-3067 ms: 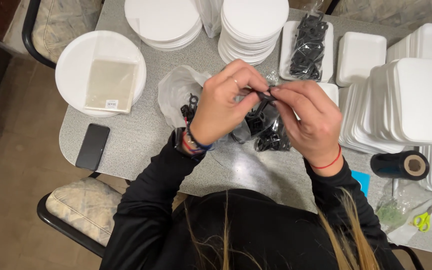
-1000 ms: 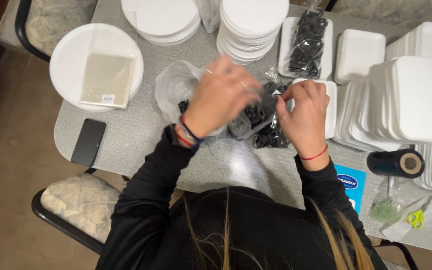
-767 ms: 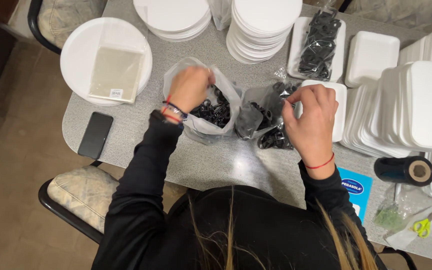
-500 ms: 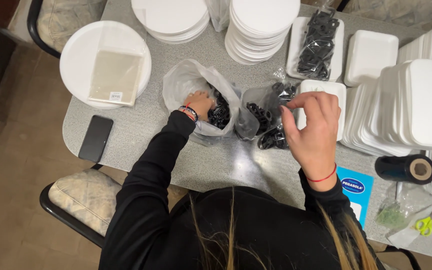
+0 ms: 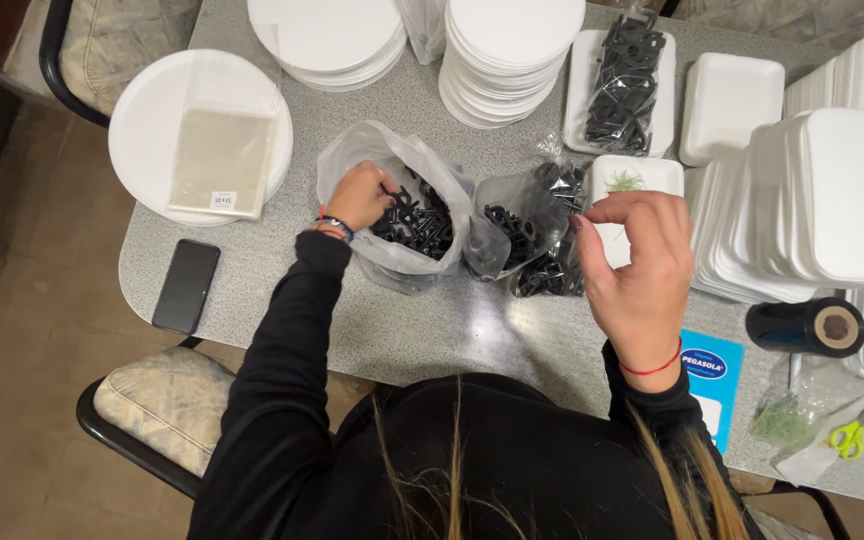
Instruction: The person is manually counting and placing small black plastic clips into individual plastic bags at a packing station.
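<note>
Your left hand (image 5: 357,196) digs, fingers curled, into the clear plastic bag of small black plastic pieces (image 5: 407,205); your right hand (image 5: 637,265), at 3 o'clock, hovers pinched, contents unclear.

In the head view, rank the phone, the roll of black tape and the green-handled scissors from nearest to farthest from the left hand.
Measured from the left hand, inside the clear bag of black parts:
1. Phone, to its left near the table edge.
2. Roll of black tape, far across on the right.
3. Green-handled scissors, farther right, at the near corner.

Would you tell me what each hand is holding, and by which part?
Left hand reaches among black pieces in the open bag; grip hidden. Right hand pinches something too small to tell.
</note>
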